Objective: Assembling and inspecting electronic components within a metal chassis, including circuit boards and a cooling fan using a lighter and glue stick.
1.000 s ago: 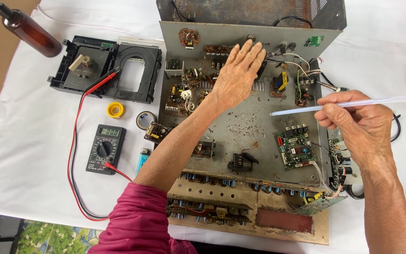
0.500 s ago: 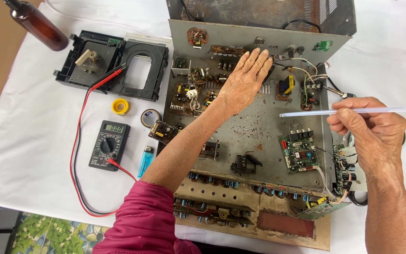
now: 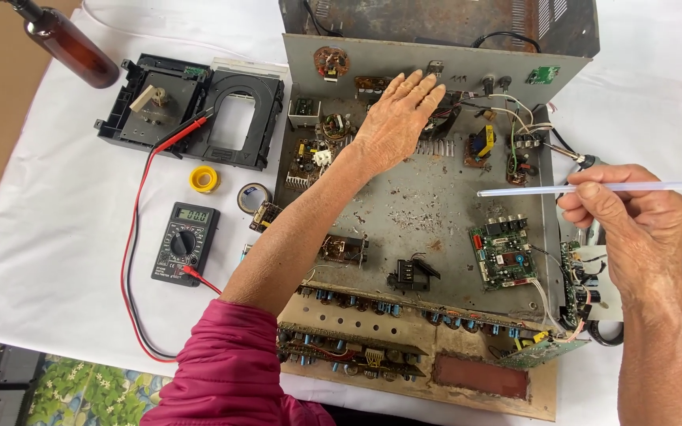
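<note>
An opened grey metal amplifier chassis [image 3: 428, 213] with circuit boards and wires lies on the white-covered table. My left hand [image 3: 398, 118] rests palm down on the parts at the chassis's far middle, fingers together. My right hand [image 3: 633, 221] hovers over the chassis's right edge and pinches a long thin translucent white stick [image 3: 546, 189] that points left over the chassis floor. A small green circuit board [image 3: 503, 252] sits just below the stick's tip.
Left of the chassis lie a black disc-drive mechanism [image 3: 191, 110], a multimeter [image 3: 185, 241] with red and black leads, a yellow tape roll [image 3: 204, 178], another tape roll [image 3: 252, 197] and a brown bottle [image 3: 69, 43]. A wooden front panel [image 3: 451, 379] edges the chassis nearest me.
My left hand slid a little farther up the chassis. My right hand with the stick shifted slightly down and right as the view moved.
</note>
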